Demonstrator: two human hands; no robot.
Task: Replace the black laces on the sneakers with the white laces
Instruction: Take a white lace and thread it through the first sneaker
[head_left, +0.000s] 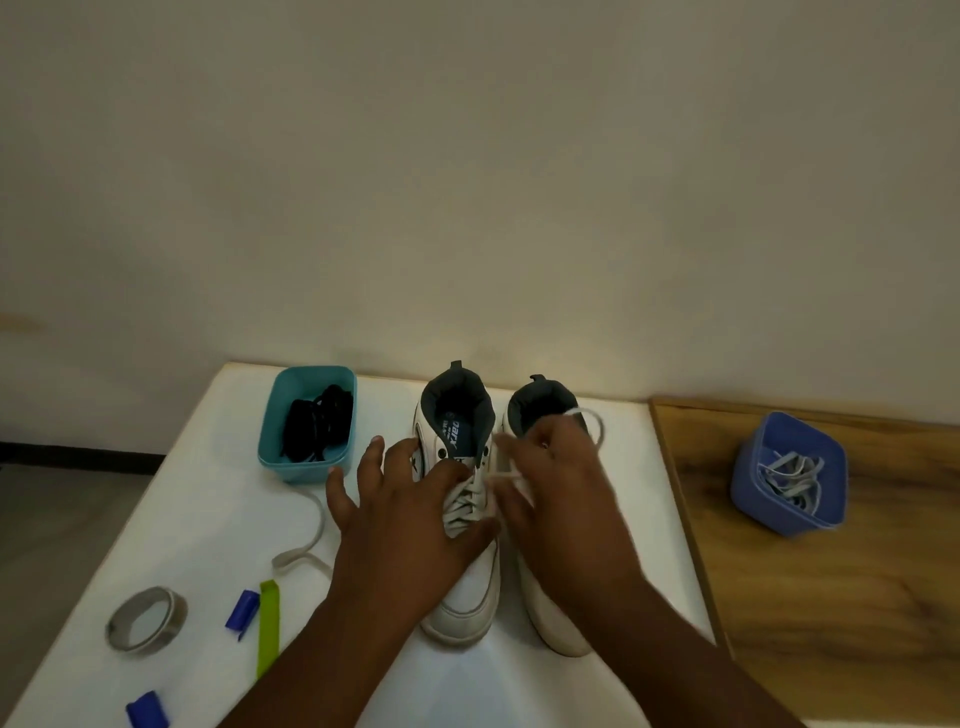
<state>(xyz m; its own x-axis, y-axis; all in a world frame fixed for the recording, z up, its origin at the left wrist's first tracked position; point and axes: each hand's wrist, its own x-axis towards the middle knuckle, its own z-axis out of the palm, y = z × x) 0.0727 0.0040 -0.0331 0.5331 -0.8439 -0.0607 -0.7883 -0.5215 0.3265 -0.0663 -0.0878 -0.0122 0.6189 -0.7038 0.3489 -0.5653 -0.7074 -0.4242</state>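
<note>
- Two white sneakers are standing side by side on the white tabletop (597, 441), long axes running away from the person, toes pointing toward the person and heel collars toward the wall.
- The left sneaker (462, 597) is showing a dark insole with white lettering that seems to read "parx"; the rest is too small to read.
- White laces (465, 501) are crossing its eyelets.
- The left hand (410, 519) is resting on this sneaker with fingers spread and relaxed, thumb lying by the lacing.
- The right hand (550, 493) is blurred over the right sneaker (556, 618), seemingly pinching a white lace whose loop (595, 423) is rising behind it.
- Black laces (319, 423) are lying in a teal tub (272, 441) left of the sneakers.
- More white laces (792, 475) are sitting in a blue tub (748, 493) on the wooden surface, well apart to the right.
</note>
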